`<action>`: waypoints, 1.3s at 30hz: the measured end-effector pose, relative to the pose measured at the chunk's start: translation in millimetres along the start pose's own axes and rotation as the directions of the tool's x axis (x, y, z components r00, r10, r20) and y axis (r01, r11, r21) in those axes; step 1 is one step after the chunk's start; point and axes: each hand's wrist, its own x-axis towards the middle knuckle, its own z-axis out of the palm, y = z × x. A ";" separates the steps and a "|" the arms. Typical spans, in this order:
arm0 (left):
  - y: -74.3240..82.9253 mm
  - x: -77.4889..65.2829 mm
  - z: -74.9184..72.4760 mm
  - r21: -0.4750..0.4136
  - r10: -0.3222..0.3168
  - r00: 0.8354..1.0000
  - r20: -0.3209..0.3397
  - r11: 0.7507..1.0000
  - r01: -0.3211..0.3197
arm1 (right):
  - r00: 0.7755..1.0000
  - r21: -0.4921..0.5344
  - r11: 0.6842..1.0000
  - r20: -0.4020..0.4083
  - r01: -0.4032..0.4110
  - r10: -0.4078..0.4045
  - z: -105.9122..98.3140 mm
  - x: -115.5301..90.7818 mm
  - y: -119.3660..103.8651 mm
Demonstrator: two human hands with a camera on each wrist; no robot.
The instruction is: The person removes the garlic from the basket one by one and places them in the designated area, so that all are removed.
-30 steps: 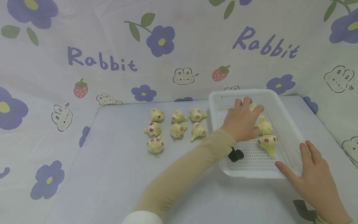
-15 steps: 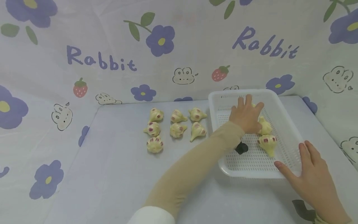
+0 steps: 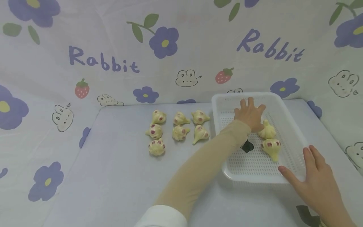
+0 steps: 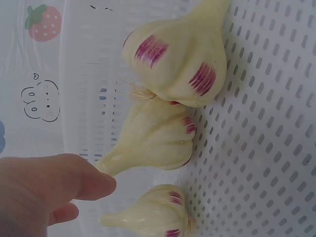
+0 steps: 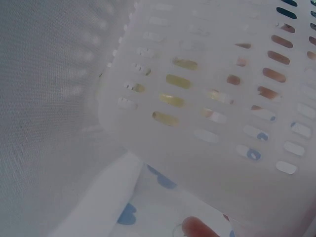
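Observation:
In the head view my left hand (image 3: 249, 116) reaches into the white slotted basket (image 3: 292, 126), fingers spread apart. Beside it lie two garlic bulbs, a rear one (image 3: 267, 130) and a front one (image 3: 271, 148). The left wrist view reveals a third garlic bulb (image 4: 153, 212), which the hand hides in the head view. There my thumb (image 4: 96, 183) is by the neck of the middle bulb (image 4: 158, 136), though touching cannot be made out. At the front right corner my right hand (image 3: 319, 181) holds the basket, thumb over the rim and fingers along the right side.
Left of the basket, several garlic bulbs (image 3: 180, 132) lie in rows on the pale tabletop (image 3: 119, 176). A patterned cloth backdrop (image 3: 113, 37) rises behind. Something black (image 3: 247, 147) shows beneath my left wrist.
Farther back and slightly right inside the basket, my left hand now covers the third bulb, part of which showed before. The right hand stays at its corner.

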 end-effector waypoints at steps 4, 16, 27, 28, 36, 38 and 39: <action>2.5 7.4 5.8 0.001 -0.020 1.000 0.019 1.000 0.020 | 1.000 0.001 1.000 0.007 -0.007 0.007 0.0 -0.8 -0.9; 13.2 39.0 30.5 0.008 -0.063 0.995 0.072 0.998 0.063 | 1.000 -0.005 1.000 0.012 -0.017 0.017 1.0 -1.9 2.3; 9.0 48.2 41.0 0.016 -0.074 0.988 0.136 0.997 0.073 | 0.999 0.011 1.000 0.032 -0.024 0.023 -0.1 -1.3 -0.2; 9.5 50.5 43.8 0.018 -0.073 0.987 0.142 0.997 0.071 | 0.999 0.015 1.000 0.032 -0.023 0.022 -0.2 -1.7 -0.4; 11.0 43.7 41.7 0.037 -0.038 0.990 0.135 0.999 0.034 | 1.000 0.038 0.999 -0.001 -0.004 0.004 -0.6 -2.8 0.5; 10.9 40.2 39.6 0.033 -0.029 0.991 0.129 0.999 0.025 | 1.000 0.039 0.999 -0.007 0.002 -0.001 -0.5 -2.9 1.3; 11.3 39.9 39.8 0.030 -0.023 0.991 0.131 0.999 0.019 | 1.000 0.036 0.999 -0.008 0.003 -0.002 -0.5 -3.0 1.7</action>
